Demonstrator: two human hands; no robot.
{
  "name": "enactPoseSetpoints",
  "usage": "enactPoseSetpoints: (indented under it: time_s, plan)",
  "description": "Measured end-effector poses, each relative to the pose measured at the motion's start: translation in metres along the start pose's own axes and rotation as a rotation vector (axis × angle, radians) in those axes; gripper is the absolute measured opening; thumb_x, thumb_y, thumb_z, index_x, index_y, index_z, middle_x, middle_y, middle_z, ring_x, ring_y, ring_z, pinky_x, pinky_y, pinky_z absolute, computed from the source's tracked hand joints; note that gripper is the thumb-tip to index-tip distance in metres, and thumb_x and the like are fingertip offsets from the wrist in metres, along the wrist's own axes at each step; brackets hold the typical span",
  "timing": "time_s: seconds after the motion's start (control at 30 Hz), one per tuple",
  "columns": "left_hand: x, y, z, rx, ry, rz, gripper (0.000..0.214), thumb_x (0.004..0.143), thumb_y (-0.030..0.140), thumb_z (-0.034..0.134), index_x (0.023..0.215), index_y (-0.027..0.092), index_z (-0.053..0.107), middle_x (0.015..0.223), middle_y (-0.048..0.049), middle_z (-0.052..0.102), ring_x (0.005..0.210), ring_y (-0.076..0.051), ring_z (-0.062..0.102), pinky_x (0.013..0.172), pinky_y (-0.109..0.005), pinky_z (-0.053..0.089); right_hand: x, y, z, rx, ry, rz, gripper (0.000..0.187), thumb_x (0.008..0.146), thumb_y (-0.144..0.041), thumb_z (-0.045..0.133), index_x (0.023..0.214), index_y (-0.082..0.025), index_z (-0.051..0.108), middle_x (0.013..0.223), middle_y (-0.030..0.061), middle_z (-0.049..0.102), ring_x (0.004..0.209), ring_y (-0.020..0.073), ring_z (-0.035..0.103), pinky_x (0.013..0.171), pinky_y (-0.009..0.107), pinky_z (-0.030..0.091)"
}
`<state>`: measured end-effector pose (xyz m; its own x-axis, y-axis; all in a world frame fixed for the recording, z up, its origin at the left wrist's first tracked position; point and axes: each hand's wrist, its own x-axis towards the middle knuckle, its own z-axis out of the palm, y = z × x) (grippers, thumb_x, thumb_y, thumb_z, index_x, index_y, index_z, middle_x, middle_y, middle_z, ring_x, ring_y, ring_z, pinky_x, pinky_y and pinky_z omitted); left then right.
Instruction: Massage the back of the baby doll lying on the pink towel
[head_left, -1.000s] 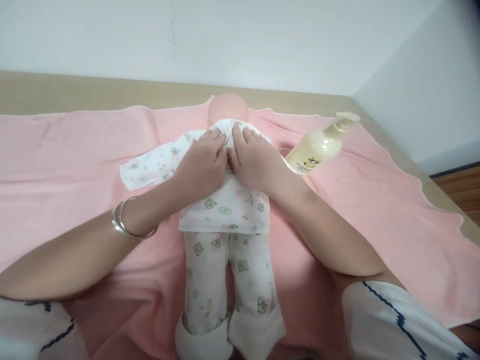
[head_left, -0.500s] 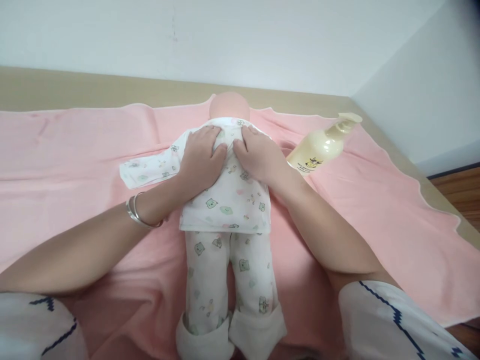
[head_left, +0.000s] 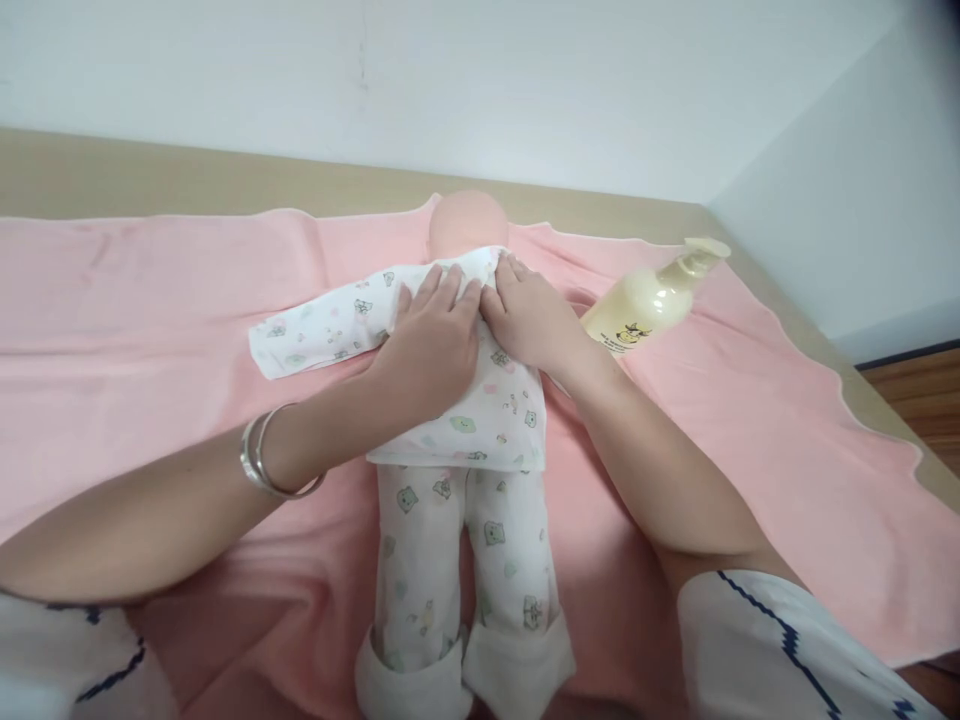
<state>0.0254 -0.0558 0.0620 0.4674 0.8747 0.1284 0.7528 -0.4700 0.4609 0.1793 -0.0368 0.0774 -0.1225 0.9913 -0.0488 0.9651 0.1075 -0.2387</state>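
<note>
A baby doll (head_left: 465, 425) in a white printed top and trousers lies stretched out, its smooth bald head (head_left: 469, 222) at the far end; no face shows. My left hand (head_left: 435, 345), with silver bangles at the wrist, rests flat on the upper back of the top, fingers extended. Beside it, my right hand (head_left: 532, 315) lies on the other side of the upper back near the shoulder, fingers stretched toward the collar. The two hands almost meet at the middle. One long sleeve (head_left: 315, 325) spreads out to the left; the other is hidden behind my right hand and forearm.
A pump bottle (head_left: 645, 305) of pale yellow liquid lies tilted right of the doll. Under everything spreads a pink cloth (head_left: 150, 330) with folds, over a beige surface (head_left: 187, 175). A white wall (head_left: 525, 90) stands behind.
My left hand has shifted right toward the middle of the back, its fingers now beside my right hand. The right hand stays almost in place. The whole view has moved slightly.
</note>
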Motion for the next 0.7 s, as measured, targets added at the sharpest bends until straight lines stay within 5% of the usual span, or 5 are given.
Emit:
enactPoseSetpoints:
  time_s: [0.1,0.3,0.5,0.7]
  plan:
    - [0.001,0.001,-0.006,-0.019,-0.056,0.000,0.057,0.103,0.020,0.029,0.158,0.013,0.045,0.174,-0.0152,0.033,0.167,-0.035,0.021,0.136,-0.066,0.019,0.000,0.001,-0.001,-0.034,-0.034,0.018,0.072,0.107,-0.034,0.021,0.166,0.008,0.018,0.176,0.0247,0.021,0.166,0.0345,0.020,0.136,0.056,0.017]
    - [0.026,-0.025,-0.013,-0.105,0.009,-0.115,0.049,0.103,0.034,0.031,0.136,0.016,0.062,0.152,-0.0127,0.061,0.149,-0.030,0.051,0.132,-0.052,0.036,-0.003,-0.001,-0.002,-0.026,-0.036,0.038,0.072,0.108,-0.037,0.021,0.167,0.005,0.019,0.176,0.0235,0.023,0.166,0.0330,0.021,0.136,0.055,0.016]
    - [0.031,-0.038,0.000,-0.095,0.104,-0.083,0.061,0.103,0.040,0.029,0.150,0.009,0.053,0.165,-0.0178,0.048,0.158,-0.032,0.041,0.136,-0.052,0.029,-0.001,0.001,0.000,-0.011,0.007,-0.001,0.069,0.109,-0.036,0.023,0.163,0.006,0.026,0.172,0.0260,0.030,0.163,0.0355,0.029,0.135,0.059,0.019]
    - [0.031,-0.040,0.005,-0.075,0.141,-0.034,0.051,0.102,0.037,0.029,0.132,0.013,0.063,0.148,-0.0176,0.063,0.147,-0.032,0.052,0.131,-0.054,0.034,-0.025,-0.021,-0.005,-0.138,0.102,-0.034,0.047,0.106,-0.025,0.029,0.137,-0.001,0.056,0.135,0.0260,0.068,0.133,0.0368,0.062,0.113,0.050,0.047]
